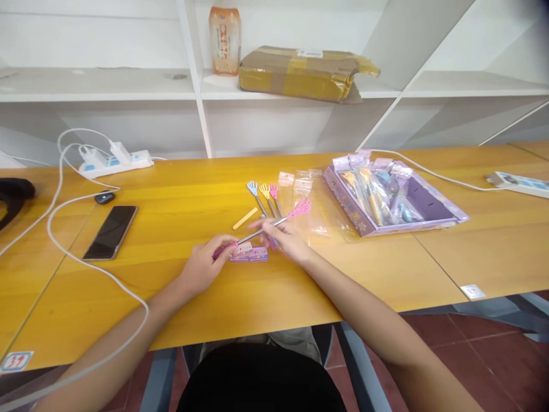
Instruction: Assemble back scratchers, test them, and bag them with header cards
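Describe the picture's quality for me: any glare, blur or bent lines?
Head view: pale glints on the clear bags; head view: shelf dividers lean at differing angles, perhaps wide-lens distortion; head view: the upper-right corner is dark; head view: print on the purple cards is too small or soft to read.

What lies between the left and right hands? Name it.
In the head view, the pink-clawed stick bridges them; purple cards lie on the table there too.
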The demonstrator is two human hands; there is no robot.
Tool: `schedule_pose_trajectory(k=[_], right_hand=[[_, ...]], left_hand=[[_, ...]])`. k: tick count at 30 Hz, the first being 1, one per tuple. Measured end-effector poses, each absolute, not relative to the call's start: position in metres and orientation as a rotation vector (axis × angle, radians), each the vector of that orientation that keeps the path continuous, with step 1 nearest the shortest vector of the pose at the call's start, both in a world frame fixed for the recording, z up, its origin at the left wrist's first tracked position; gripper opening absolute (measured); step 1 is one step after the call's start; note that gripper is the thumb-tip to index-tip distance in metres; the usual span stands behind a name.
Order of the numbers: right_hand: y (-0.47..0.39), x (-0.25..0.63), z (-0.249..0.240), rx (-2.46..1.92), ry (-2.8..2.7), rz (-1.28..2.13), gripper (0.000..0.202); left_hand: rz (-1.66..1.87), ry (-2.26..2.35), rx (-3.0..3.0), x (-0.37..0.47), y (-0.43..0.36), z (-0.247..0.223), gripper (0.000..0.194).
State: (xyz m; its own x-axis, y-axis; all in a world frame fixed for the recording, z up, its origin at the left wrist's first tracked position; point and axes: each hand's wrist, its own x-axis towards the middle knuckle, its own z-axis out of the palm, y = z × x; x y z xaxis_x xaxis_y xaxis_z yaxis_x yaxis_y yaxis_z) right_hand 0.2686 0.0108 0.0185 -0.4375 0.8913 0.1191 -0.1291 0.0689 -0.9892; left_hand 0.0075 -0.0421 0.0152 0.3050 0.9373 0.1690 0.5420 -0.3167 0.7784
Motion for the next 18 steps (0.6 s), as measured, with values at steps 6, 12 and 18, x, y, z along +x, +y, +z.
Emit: schedule_pose_trajectory(k=[6, 12, 18], right_hand=[[0.024, 0.278, 0.030, -0.830, -1.058, 1.201, 0.061], [0.027, 0.275, 0.024, -0.700, -1.039, 1.396, 0.055], [0.018, 0.271, 0.016, -0.692, -1.133, 1.462, 0.051]], left_hand=[[0.871, 1.256, 1.854, 0.010, -0.040, 0.013, 0.030], [0.895, 1.323, 1.825, 0.011, -0.042, 0.008, 0.031], [0.913, 1.297, 1.801, 0.013, -0.044, 0.004, 0.030]])
